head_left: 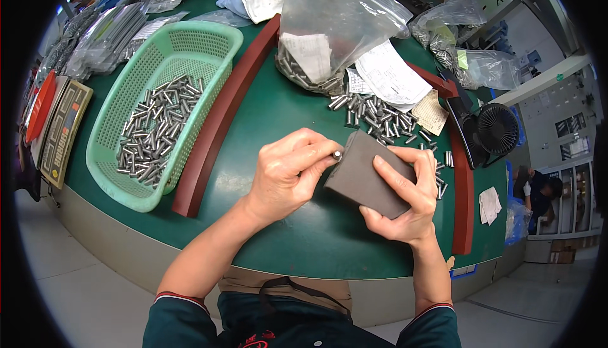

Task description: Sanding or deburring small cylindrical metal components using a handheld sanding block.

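Note:
Pinched between the thumb and fingers of my left hand (288, 165) is a small metal pin (337, 155), one round end showing; the rest is hidden by my fingers. My right hand (408, 199) grips a dark grey-brown rectangular block (367, 174), which looks like a sanding sponge. The block's left edge is right beside the pin; I cannot tell whether they touch. Behind the block lies a loose pile of metal pins (380, 115) on the green table (278, 234). To the left, a light green plastic basket (95, 139) holds many similar pins.
Dark red bars (215, 136) flank the work area, with another bar (462, 202) at right. A clear bag of parts (335, 18) and paper sheets (389, 72) are behind. A black fan (496, 128), a white cloth (489, 205) and a scale (63, 132) stand outward. Another person (541, 193) is far right.

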{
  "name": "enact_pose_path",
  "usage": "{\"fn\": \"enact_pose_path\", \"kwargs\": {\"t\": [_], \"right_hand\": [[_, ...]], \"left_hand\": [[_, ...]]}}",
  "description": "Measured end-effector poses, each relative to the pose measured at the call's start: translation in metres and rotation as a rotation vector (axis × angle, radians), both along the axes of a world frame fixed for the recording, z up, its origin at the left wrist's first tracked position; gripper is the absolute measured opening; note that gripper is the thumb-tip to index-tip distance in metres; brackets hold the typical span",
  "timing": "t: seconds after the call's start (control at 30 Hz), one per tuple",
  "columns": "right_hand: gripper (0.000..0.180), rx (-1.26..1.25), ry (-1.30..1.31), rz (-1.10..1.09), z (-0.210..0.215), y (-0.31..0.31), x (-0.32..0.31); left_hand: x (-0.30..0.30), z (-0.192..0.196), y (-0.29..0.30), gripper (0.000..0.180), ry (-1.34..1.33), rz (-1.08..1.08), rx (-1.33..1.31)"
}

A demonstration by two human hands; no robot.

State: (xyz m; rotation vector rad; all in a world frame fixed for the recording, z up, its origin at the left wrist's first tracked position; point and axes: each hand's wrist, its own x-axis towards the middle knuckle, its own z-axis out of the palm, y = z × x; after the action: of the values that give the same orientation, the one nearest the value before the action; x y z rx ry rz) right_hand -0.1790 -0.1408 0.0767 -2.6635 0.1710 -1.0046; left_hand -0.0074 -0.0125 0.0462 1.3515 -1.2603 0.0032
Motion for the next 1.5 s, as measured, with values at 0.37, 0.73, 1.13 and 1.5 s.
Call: {"fn": "enact_pose_path", "kwargs": {"t": [0.37,0.73,1.13,1.5], "right_hand": [[0.062,0.002,-0.058,0.102,0.0048,0.0084,0.0011],[0.063,0.004,-0.009,0.107,0.002,0.0052,0.0015],[0.064,0.013,0.06,0.129,0.0093,0.0082,-0.0004],[0.062,-0.093,0.077,-0.029,0.0032,0.0035,0.0018]], "left_hand": [[0.0079,-0.002,-0.0009,0.022,-0.023,0.051,-0.021],[0.0047,-0.0006,-0.0007,0.022,-0.057,0.048,0.006],[0.0039,-0.0047,-0.0015,0.02,-0.03,0.045,0.019],[0.003,-0.003,-0.003,0.019,-0.011,-0.02,0.026]]}}
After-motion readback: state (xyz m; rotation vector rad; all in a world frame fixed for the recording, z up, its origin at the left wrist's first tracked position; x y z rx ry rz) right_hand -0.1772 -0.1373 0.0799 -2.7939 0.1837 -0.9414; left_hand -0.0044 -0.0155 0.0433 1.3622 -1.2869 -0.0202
